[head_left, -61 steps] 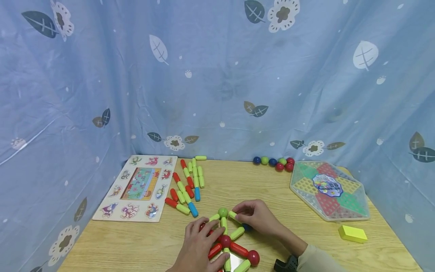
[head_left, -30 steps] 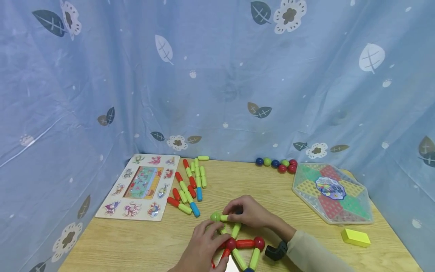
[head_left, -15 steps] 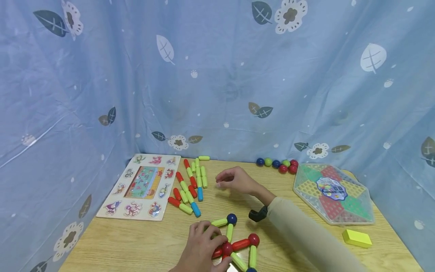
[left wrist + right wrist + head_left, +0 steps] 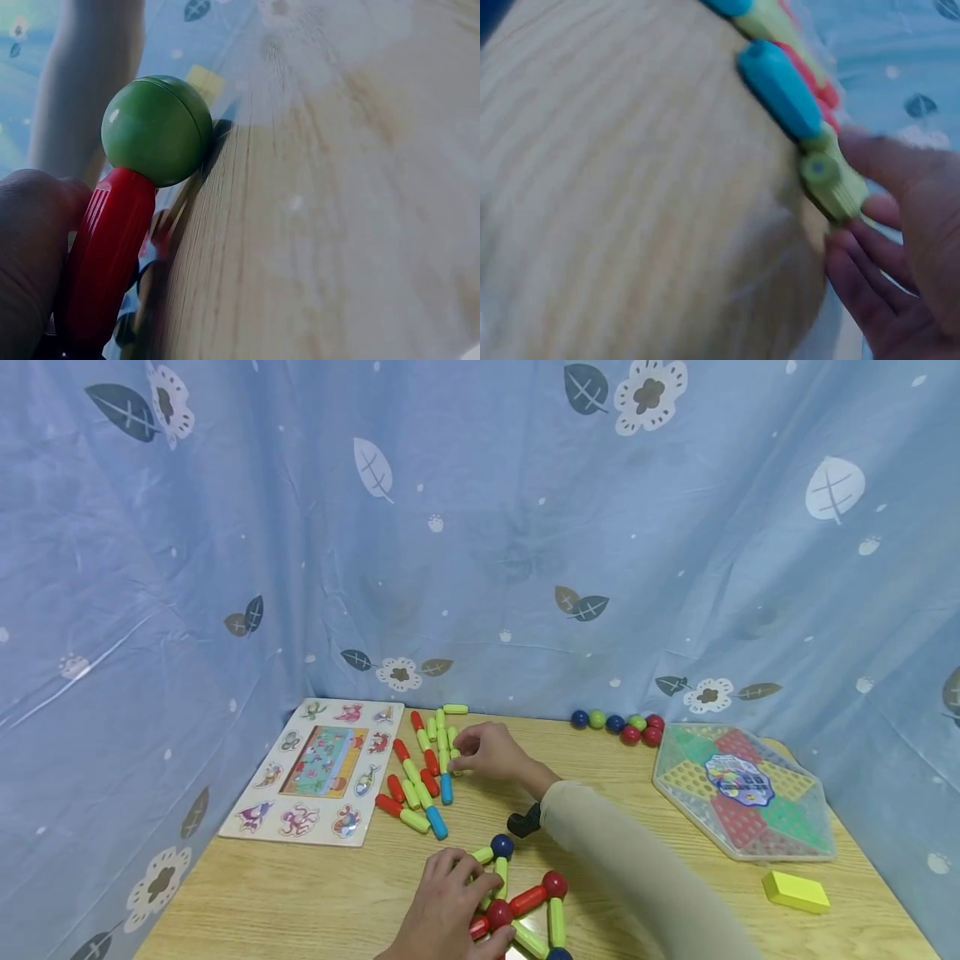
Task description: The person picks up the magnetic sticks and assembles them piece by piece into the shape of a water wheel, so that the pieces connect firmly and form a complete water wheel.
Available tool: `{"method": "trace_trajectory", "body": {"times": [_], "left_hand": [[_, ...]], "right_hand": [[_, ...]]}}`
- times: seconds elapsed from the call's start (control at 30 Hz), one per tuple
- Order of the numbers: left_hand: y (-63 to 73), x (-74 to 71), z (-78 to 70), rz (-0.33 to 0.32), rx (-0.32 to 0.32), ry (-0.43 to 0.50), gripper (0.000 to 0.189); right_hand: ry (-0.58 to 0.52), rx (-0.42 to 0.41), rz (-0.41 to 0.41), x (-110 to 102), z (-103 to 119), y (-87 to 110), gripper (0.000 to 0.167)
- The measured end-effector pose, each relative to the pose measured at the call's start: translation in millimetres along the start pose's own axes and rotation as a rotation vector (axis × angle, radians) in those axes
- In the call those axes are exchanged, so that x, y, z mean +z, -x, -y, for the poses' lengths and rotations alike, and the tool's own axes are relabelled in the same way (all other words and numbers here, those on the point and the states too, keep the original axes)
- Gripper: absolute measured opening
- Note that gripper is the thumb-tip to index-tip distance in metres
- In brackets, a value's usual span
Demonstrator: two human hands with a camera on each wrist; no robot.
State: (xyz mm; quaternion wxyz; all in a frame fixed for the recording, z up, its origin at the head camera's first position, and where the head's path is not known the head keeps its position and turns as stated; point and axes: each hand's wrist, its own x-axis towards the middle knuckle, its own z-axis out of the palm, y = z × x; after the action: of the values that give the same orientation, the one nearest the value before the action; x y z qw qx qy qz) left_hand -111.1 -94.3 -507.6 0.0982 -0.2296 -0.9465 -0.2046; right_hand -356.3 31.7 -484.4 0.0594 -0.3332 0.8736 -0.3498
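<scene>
My left hand (image 4: pixel 448 902) grips a structure of magnetic rods and balls at the front of the table. It has a red ball (image 4: pixel 500 913), blue ball (image 4: pixel 502 846), red rods (image 4: pixel 528 901) and yellow-green rods (image 4: pixel 556 922); the hand hides its left side. In the left wrist view, the thumb lies beside a red rod (image 4: pixel 105 255) topped by a green ball (image 4: pixel 156 131). Farther back, my right hand (image 4: pixel 491 752) has thumb and fingers around a yellow-green rod (image 4: pixel 838 187) in the pile, beside a blue-ended rod (image 4: pixel 780 86).
Several loose red, yellow-green and blue rods (image 4: pixel 412 768) lie left of my right hand. A picture puzzle board (image 4: pixel 255 793) is at the left. Loose balls (image 4: pixel 615 724) line the back, near a hexagonal game box (image 4: pixel 742 793). A yellow block (image 4: pixel 797 892) stands at the right.
The right hand has let go of a yellow-green rod at the structure and moved back and left to the loose rods. The structure has turned under the left hand, bringing a blue ball to its far end.
</scene>
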Motion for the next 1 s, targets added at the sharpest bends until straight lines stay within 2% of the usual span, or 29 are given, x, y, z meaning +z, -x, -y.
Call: {"method": "trace_trajectory", "body": {"times": [0.13,0.37,0.47,0.6,0.8,1.0], "left_hand": [[-1.2,-1.7,-0.7,0.031,-0.019,0.014,0.050],[0.3,0.2,0.3,0.034,-0.020,0.024,0.051],[1.0,1.5,1.3,0.021,-0.011,0.024,0.051],[1.4,1.8,2.1,0.015,-0.007,0.014,0.051],[-0.9,0.5,0.1,0.024,-0.006,0.013,0.051],[-5.0,2.6,-0.7,0.013,-0.008,0.006,0.049]], "right_hand": [[0.094,-0.004,-0.004,5,9,-2.4,0.025],[0.136,-0.017,0.073,0,12,1.4,0.022],[0.116,-0.025,0.111,-7,11,7.3,0.020],[0.028,-0.018,0.149,-13,5,19.4,0.023],[-0.189,0.083,0.179,-23,-9,49.7,0.032],[-0.350,0.097,0.124,-42,-15,93.5,0.036]]}}
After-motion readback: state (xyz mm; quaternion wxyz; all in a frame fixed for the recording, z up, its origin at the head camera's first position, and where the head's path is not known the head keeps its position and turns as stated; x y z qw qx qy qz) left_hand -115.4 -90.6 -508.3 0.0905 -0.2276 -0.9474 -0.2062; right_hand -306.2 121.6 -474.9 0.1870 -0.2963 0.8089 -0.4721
